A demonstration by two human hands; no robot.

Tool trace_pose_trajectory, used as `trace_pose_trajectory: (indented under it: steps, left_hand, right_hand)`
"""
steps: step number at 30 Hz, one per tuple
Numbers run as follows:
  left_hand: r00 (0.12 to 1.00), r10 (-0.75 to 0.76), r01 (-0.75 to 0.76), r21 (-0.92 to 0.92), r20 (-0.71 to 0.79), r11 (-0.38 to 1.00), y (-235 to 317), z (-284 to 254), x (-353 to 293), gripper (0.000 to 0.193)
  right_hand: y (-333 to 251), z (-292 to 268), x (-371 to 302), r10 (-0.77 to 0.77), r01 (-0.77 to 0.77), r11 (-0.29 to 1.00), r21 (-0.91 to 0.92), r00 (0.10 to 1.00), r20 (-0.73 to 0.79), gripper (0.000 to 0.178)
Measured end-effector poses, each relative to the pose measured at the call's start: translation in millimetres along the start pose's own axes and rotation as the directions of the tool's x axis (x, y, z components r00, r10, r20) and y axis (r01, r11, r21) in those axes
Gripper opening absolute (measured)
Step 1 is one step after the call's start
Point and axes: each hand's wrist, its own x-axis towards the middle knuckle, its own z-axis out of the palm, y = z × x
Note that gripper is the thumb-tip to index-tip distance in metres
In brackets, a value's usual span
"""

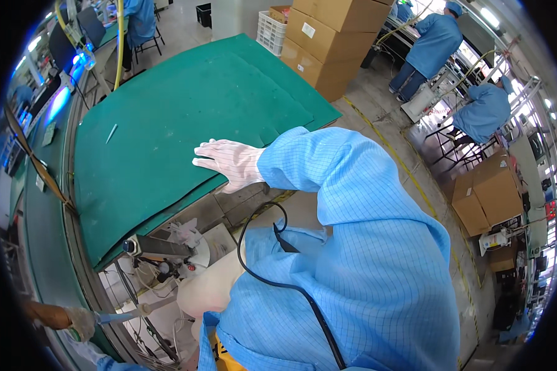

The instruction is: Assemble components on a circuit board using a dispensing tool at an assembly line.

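My right hand [229, 162], in a white glove, lies flat with fingers spread on the near right edge of a large green mat [185, 105] covering a table. It holds nothing. My blue-sleeved arm bends in from the right. My left hand [80, 323], in a grey glove, is low at the far left by the table's rim, closed around a thin rod-like thing [120, 317], pale blue on one side and brown on the other; what it is cannot be made out. A small pale stick [111, 133] lies alone on the mat, far from both hands.
Stacked cardboard boxes [328, 43] and a white crate [271, 31] stand beyond the table. People in blue coats [436, 43] work at benches on the right. More boxes [486, 195] sit on the floor. Fittings and hoses [167, 253] hang under the table. A black cable [278, 284] crosses my coat.
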Motion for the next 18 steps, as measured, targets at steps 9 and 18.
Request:
trace_pose_trajectory:
  steps: [9, 18]
  left_hand:
    - [0.952, 0.302, -0.273, 0.296, -0.055, 0.915, 30.1, -1.3, -29.3, 0.048]
    - [0.956, 0.268, -0.289, 0.248, 0.117, 0.925, 85.1, -6.4, -47.0, 0.054]
  right_hand:
    - [4.1, 6.5, -0.3, -0.027, 0.031, 0.997, 0.073, 0.998, -0.059, 0.092]
    - [6.0, 12.2, 1.4, -0.037, 0.045, 0.990, 0.132, 0.997, -0.062, 0.093]
